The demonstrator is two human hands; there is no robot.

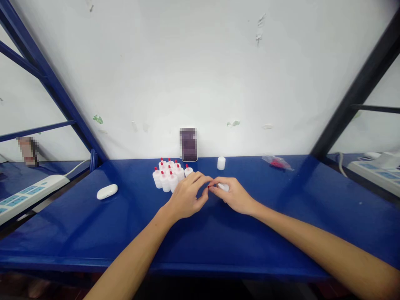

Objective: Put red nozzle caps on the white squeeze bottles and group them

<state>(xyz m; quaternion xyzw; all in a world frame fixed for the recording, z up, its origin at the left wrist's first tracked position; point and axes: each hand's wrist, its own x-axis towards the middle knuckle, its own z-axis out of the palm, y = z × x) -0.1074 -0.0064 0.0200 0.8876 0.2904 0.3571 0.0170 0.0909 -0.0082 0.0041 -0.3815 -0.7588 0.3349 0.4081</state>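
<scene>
My left hand point(190, 195) and my right hand point(234, 193) meet fingertip to fingertip above the middle of the blue table. A small white bottle point(223, 187) lies tilted in my right hand, partly covered by its fingers. At the bottle's left end, a tiny red cap point(208, 187) shows between the fingertips of both hands, with my left thumb and index finger pinched around it. Left of my hands stands a cluster of white bottles with red tips point(169, 179). One more red-tipped bottle point(188, 171) stands just behind my left hand.
A white bottle without a red tip point(221, 163) stands at the back. A clear bag of red pieces point(277, 163) lies to its right. A phone point(188, 144) leans on the wall. A white case point(107, 191) rests at left; a power strip point(34, 192) lies beyond it.
</scene>
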